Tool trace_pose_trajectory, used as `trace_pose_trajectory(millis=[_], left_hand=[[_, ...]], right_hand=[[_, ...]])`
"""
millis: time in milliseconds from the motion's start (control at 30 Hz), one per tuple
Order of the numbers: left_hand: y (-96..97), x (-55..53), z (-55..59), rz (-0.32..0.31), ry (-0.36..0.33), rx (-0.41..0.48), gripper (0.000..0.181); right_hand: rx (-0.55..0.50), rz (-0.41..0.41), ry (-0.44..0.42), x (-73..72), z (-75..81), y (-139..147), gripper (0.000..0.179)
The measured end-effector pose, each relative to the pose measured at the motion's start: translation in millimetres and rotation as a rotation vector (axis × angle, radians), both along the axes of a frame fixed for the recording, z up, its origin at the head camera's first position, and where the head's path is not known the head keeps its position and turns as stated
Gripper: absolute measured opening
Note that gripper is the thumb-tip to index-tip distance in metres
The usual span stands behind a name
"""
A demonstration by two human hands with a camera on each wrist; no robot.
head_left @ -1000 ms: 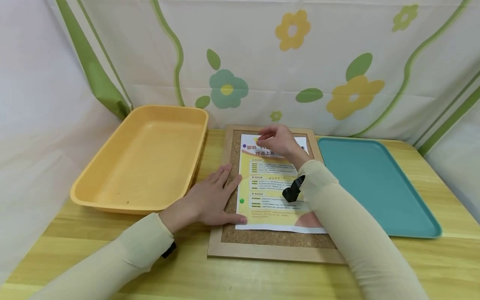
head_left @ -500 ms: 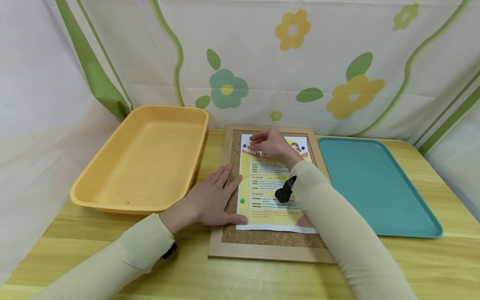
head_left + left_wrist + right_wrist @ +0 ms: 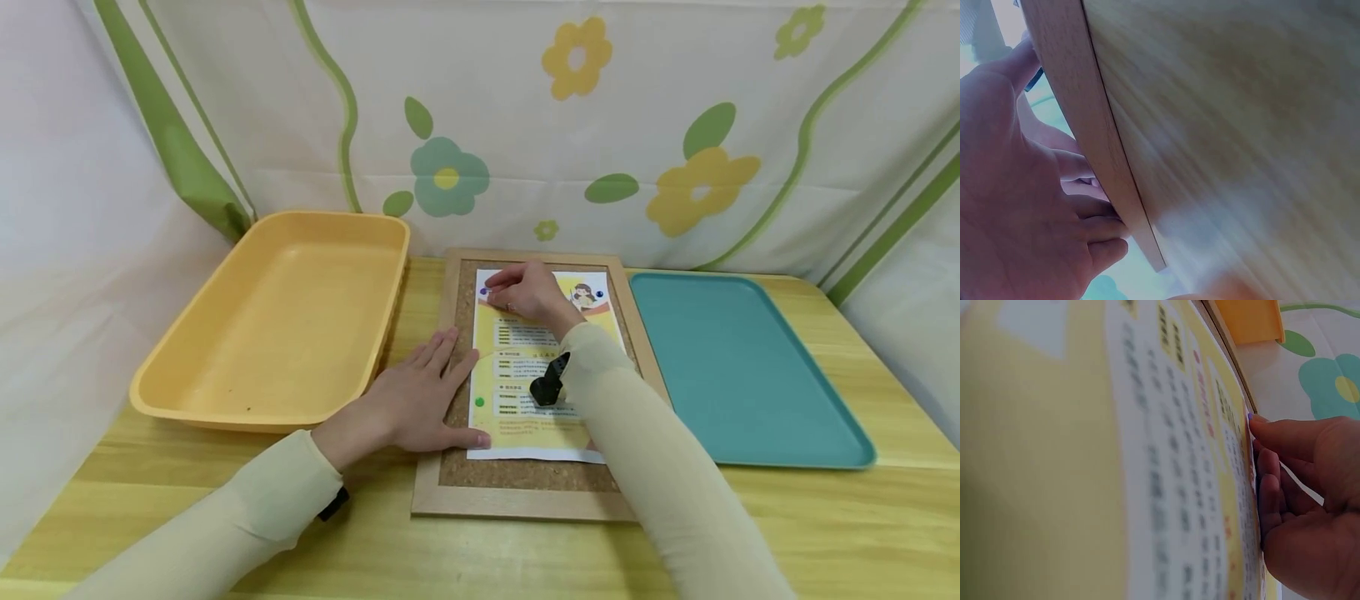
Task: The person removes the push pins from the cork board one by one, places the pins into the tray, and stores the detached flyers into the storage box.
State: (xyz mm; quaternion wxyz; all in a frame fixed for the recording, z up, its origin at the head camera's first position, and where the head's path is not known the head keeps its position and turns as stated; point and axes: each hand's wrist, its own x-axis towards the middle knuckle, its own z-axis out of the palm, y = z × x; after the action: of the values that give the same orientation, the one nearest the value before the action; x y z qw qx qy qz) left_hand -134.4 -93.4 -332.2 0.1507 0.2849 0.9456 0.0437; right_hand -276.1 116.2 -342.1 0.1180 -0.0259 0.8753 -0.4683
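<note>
A printed sheet (image 3: 517, 429) with yellow areas lies on a wood-framed corkboard (image 3: 540, 477). At its upper left corner is a purple pushpin (image 3: 483, 292), which my right hand (image 3: 531, 293) pinches at the fingertips; in the right wrist view the thumb touches the purple pushpin (image 3: 1250, 416). A dark blue pushpin (image 3: 600, 293) is at the upper right corner, and a green one sits low on the left edge. My left hand (image 3: 416, 400) rests on the board's left frame, fingers spread, thumb on the sheet's lower left. The lower right corner is hidden by the right sleeve.
A deep yellow tray (image 3: 150, 400) stands left of the board, with small dark specks inside. To the right lies a flat teal tray (image 3: 750, 375). A flowered curtain (image 3: 600, 217) hangs right behind the wooden table (image 3: 375, 542).
My right hand has moved left across the top of the sheet to the purple pushpin, uncovering the dark blue one. The left hand keeps its place. The head view has shifted slightly.
</note>
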Motion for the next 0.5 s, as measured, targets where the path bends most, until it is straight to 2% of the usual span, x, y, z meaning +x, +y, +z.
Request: trace_pose_trajectory(millis=[200, 500], left_hand=[[-1.3, 0.1, 0.9, 0.002, 0.0, -0.001, 0.114], [-2.4, 0.6, 1.0, 0.0, -0.001, 0.005, 0.114]], right_hand=[[0.022, -0.054, -0.038, -0.2, 1.6, -6.6, 0.023], [0.053, -0.073, -0.029, -1.3, 2.9, -12.9, 0.021]])
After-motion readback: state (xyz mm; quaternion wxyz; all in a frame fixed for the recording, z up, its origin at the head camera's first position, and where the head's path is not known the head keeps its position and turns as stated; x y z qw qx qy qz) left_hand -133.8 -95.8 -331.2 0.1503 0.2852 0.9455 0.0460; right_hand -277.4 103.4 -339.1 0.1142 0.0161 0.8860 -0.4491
